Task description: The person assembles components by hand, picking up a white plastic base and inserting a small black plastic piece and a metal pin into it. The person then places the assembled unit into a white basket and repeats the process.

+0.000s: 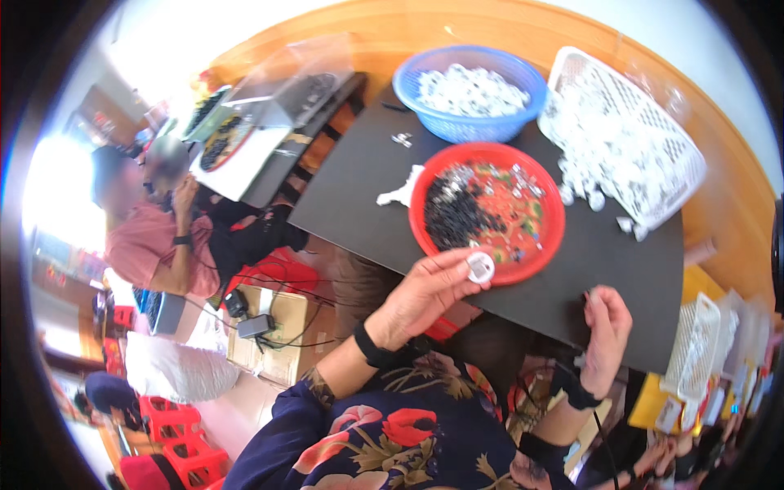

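Note:
My left hand (425,296) pinches a small round white plastic piece (480,268) with a dark spot in its middle, just over the near rim of a red tray (557,214). In the tray lie a heap of small black parts (454,219) at the left and clear and silvery bits at the back and right. Out to the right, past the near edge of the dark table, my right hand (606,327) has its thumb and fingers drawn together. Something tiny and dark shows at its fingertips, too small to name.
Behind the tray stands a blue basin (471,129) full of white pieces. A white basket (682,147) at the right spills similar pieces onto the dark table (367,192). At the left, a person in a pink top (163,249) works at another table. Red stools (184,441) stand beyond.

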A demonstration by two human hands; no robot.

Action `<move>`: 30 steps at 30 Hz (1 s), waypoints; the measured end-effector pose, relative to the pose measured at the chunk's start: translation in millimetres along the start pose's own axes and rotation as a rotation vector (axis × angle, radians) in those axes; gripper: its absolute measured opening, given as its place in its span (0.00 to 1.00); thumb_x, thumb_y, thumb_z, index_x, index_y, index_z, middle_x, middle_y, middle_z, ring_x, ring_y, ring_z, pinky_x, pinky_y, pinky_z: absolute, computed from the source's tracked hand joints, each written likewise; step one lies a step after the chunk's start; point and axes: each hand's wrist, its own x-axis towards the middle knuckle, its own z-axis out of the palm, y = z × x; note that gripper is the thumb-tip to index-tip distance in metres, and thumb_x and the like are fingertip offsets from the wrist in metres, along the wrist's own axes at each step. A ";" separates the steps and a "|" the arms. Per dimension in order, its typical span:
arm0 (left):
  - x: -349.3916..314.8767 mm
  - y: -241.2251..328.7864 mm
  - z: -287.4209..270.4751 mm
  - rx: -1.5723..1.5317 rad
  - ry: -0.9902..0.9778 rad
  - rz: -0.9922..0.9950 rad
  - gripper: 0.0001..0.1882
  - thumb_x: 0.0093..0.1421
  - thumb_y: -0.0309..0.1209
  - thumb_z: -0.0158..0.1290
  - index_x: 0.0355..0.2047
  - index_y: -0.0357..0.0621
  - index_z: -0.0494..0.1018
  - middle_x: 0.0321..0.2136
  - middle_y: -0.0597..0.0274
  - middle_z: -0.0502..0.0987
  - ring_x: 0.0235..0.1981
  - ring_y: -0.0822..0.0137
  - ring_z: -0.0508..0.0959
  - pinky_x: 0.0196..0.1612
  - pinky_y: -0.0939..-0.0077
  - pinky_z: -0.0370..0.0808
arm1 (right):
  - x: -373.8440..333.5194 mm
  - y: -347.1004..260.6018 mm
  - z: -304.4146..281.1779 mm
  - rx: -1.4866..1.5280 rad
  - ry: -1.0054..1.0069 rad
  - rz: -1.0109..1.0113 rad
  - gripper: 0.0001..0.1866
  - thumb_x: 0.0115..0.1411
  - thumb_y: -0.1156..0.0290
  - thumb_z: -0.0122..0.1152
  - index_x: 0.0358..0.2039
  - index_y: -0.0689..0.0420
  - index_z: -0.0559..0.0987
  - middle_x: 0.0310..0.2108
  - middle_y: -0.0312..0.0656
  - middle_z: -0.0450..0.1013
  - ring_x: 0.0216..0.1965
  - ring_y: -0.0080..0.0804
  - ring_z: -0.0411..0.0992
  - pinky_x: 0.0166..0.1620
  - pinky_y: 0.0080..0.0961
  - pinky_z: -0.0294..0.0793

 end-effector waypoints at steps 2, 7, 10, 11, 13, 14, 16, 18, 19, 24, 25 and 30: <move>-2.7 2.8 2.4 -0.013 -0.022 -0.011 0.27 0.68 0.30 0.55 0.65 0.32 0.64 0.57 0.52 0.75 0.52 0.62 0.80 0.59 0.70 0.78 | -7.4 -9.5 18.3 -0.046 0.009 0.034 0.03 0.64 0.74 0.63 0.36 0.59 0.80 0.28 0.26 0.71 0.28 0.12 0.64 0.32 0.12 0.61; -7.0 5.0 6.6 -0.020 -0.065 0.004 0.25 0.67 0.28 0.57 0.63 0.38 0.68 0.53 0.56 0.77 0.51 0.64 0.79 0.57 0.71 0.77 | -28.2 -32.1 78.8 -0.111 -0.254 -0.190 0.03 0.61 0.77 0.65 0.35 0.61 0.80 0.28 0.28 0.73 0.28 0.13 0.67 0.35 0.15 0.66; -10.3 4.5 4.3 -0.043 -0.060 0.010 0.23 0.65 0.27 0.58 0.60 0.41 0.71 0.53 0.59 0.77 0.52 0.66 0.78 0.58 0.71 0.76 | -27.5 -41.1 104.7 -0.332 -0.308 -0.376 0.04 0.58 0.82 0.65 0.33 0.63 0.79 0.27 0.33 0.71 0.28 0.17 0.67 0.35 0.18 0.67; -11.9 5.1 2.5 -0.046 -0.054 0.022 0.22 0.65 0.26 0.58 0.60 0.41 0.71 0.53 0.58 0.77 0.52 0.66 0.78 0.58 0.70 0.75 | -26.4 -41.6 112.7 -0.355 -0.310 -0.410 0.05 0.57 0.81 0.66 0.34 0.61 0.79 0.26 0.34 0.72 0.27 0.18 0.67 0.34 0.19 0.67; -15.3 6.7 -1.7 -0.040 -0.047 0.049 0.22 0.65 0.26 0.58 0.59 0.40 0.71 0.53 0.58 0.77 0.54 0.66 0.77 0.60 0.70 0.75 | -24.3 -39.1 127.6 -0.371 -0.304 -0.479 0.06 0.56 0.79 0.67 0.33 0.59 0.79 0.24 0.33 0.70 0.23 0.23 0.65 0.36 0.23 0.66; -17.0 7.4 -3.8 -0.030 -0.049 0.062 0.21 0.66 0.26 0.57 0.59 0.40 0.71 0.54 0.57 0.77 0.54 0.66 0.77 0.60 0.69 0.75 | -23.3 -37.1 133.0 -0.381 -0.294 -0.513 0.06 0.55 0.78 0.68 0.33 0.58 0.79 0.23 0.33 0.69 0.21 0.26 0.65 0.37 0.25 0.66; -18.2 7.6 -7.5 -0.034 -0.053 0.076 0.21 0.67 0.26 0.56 0.60 0.39 0.71 0.54 0.56 0.77 0.56 0.65 0.77 0.61 0.68 0.74 | -21.2 -33.3 138.7 -0.411 -0.309 -0.565 0.08 0.55 0.78 0.68 0.35 0.57 0.79 0.23 0.33 0.69 0.21 0.27 0.64 0.38 0.27 0.66; -18.7 7.9 -11.1 -0.059 -0.057 0.086 0.21 0.67 0.26 0.55 0.60 0.37 0.71 0.55 0.56 0.77 0.56 0.65 0.76 0.62 0.67 0.74 | -20.0 -29.4 142.7 -0.436 -0.298 -0.627 0.09 0.55 0.78 0.67 0.36 0.57 0.78 0.23 0.33 0.69 0.22 0.27 0.64 0.38 0.28 0.66; -18.1 7.6 -12.6 -0.066 -0.058 0.096 0.22 0.68 0.26 0.54 0.61 0.36 0.70 0.55 0.56 0.77 0.57 0.65 0.76 0.63 0.66 0.74 | -19.3 -28.1 143.6 -0.432 -0.302 -0.630 0.10 0.55 0.78 0.67 0.37 0.56 0.78 0.24 0.33 0.69 0.22 0.28 0.65 0.39 0.29 0.65; -17.5 8.8 -18.5 -0.074 -0.032 0.080 0.22 0.68 0.26 0.54 0.62 0.37 0.69 0.55 0.55 0.76 0.57 0.65 0.76 0.62 0.68 0.74 | -16.2 -25.7 148.0 -0.428 -0.313 -0.591 0.09 0.55 0.77 0.66 0.37 0.56 0.78 0.24 0.33 0.69 0.23 0.29 0.65 0.38 0.30 0.64; -17.8 9.1 -19.2 -0.078 -0.039 0.090 0.22 0.68 0.26 0.54 0.62 0.37 0.69 0.55 0.55 0.76 0.57 0.65 0.76 0.62 0.68 0.74 | -15.7 -25.5 148.8 -0.425 -0.319 -0.579 0.08 0.55 0.77 0.66 0.36 0.56 0.78 0.24 0.33 0.69 0.23 0.29 0.65 0.38 0.30 0.64; -17.9 9.0 -20.4 -0.051 -0.023 0.097 0.21 0.67 0.26 0.55 0.60 0.38 0.69 0.53 0.57 0.77 0.55 0.66 0.77 0.61 0.68 0.74 | -14.0 -23.9 151.7 -0.408 -0.303 -0.549 0.07 0.56 0.76 0.66 0.35 0.55 0.77 0.24 0.33 0.69 0.22 0.29 0.64 0.38 0.30 0.63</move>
